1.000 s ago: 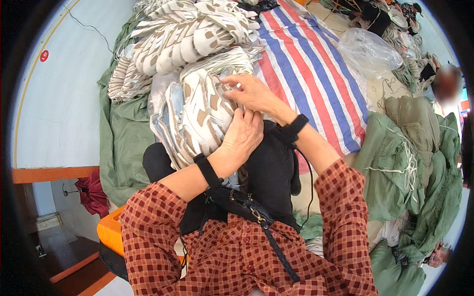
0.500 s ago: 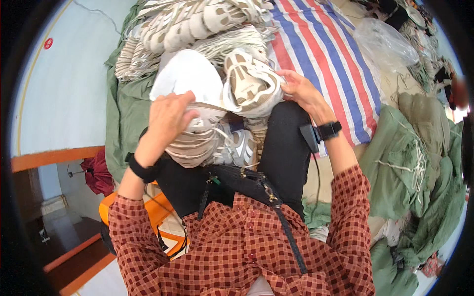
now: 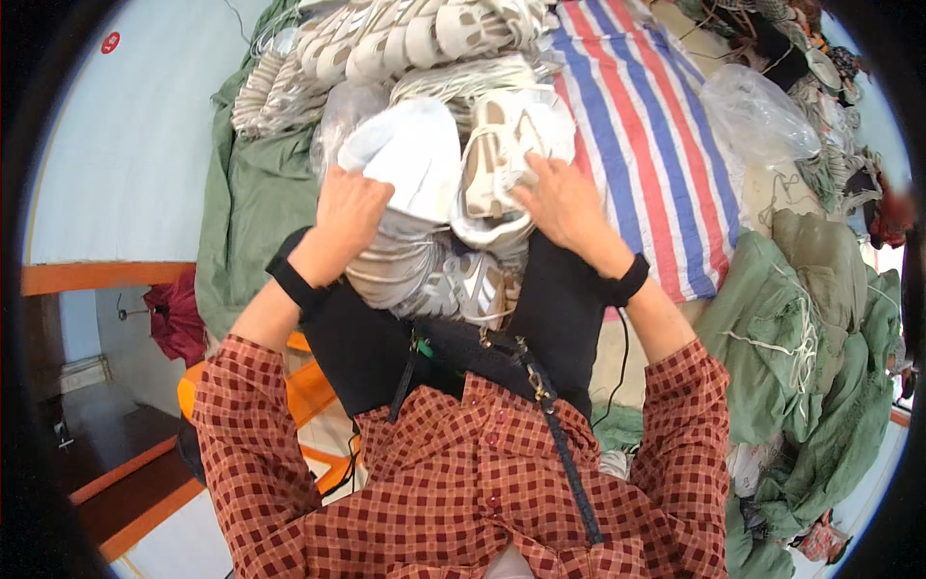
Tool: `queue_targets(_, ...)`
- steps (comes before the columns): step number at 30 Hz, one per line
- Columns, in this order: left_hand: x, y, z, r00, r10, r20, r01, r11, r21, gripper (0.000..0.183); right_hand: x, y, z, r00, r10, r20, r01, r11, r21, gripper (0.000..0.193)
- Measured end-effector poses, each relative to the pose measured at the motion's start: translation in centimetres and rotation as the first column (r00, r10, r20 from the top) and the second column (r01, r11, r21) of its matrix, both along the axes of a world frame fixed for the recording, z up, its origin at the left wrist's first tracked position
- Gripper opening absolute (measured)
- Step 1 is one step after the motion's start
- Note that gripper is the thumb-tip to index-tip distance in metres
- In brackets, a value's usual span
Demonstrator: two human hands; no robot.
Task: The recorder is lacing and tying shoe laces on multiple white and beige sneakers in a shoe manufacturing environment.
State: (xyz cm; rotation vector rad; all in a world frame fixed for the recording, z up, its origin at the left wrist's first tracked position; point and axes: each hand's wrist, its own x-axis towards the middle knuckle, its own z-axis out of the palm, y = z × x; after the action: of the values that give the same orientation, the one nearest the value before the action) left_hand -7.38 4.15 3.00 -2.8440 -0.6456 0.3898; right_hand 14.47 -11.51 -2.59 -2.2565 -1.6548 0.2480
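Observation:
A pale shoe upper with its white lining turned outward (image 3: 415, 159) lies over my knees. My left hand (image 3: 352, 207) is closed on its near left edge, fingers curled. Beside it on the right is a white and beige shoe upper (image 3: 487, 164), its opening facing up. My right hand (image 3: 567, 207) grips this one's right side, thumb and fingers bent over the edge. Whether the two pieces are joined is hidden. Beneath them, between my thighs, sits a nested stack of beige and white uppers (image 3: 391, 275), with a striped, laced upper (image 3: 480, 288) next to it.
Bundled uppers (image 3: 386, 48) lie ahead. A red, white and blue striped sheet (image 3: 656, 145) spreads to the right, with a clear plastic bag (image 3: 757, 111) beyond. Green sacks (image 3: 762, 328) lie at right; green cloth (image 3: 231, 212) lies at left. An orange seat (image 3: 309, 381) shows below.
My right hand has moved left, from the outer rim of the right upper to over its side. My left hand and the white-lined piece have shifted slightly right. The view has shifted a little.

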Motion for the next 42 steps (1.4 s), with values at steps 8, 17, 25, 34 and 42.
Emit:
queue_targets(8, 5.3, -1.5, -7.3, 0.828, 0.257, 0.498, -0.089, 0.938, -0.336, 0.038, 2.7, -0.6, -2.5, 0.931, -0.212, -0.298, 0.279, 0.939, 0.202, 0.051)
queue_targets(17, 5.7, -5.0, -5.2, 0.856, 0.302, 0.420, -0.139, 0.916, -0.375, 0.039, 7.8, 3.7, -6.3, 0.938, -0.139, -0.316, 0.137, 0.990, -0.029, 0.029)
queue_targets(25, 8.5, -3.4, -6.3, 0.825, 0.331, 0.457, -0.200, 0.929, -0.312, 0.036, 7.5, 4.2, -3.6, 0.945, -0.085, -0.317, 0.073, 0.996, -0.050, 0.035)
queue_targets(34, 7.8, -2.6, -6.9, 0.806, 0.350, 0.477, -0.172, 0.911, -0.376, 0.024, -1.0, 0.9, -0.6, 0.988, -0.025, 0.155, 0.004, 0.991, 0.132, 0.069)
queue_targets(42, 8.4, -1.3, -6.1, 0.727, 0.305, 0.615, -0.113, 0.937, -0.331, 0.023, 3.0, 0.3, -2.4, 0.984, -0.177, 0.018, 0.178, 0.976, -0.123, 0.051)
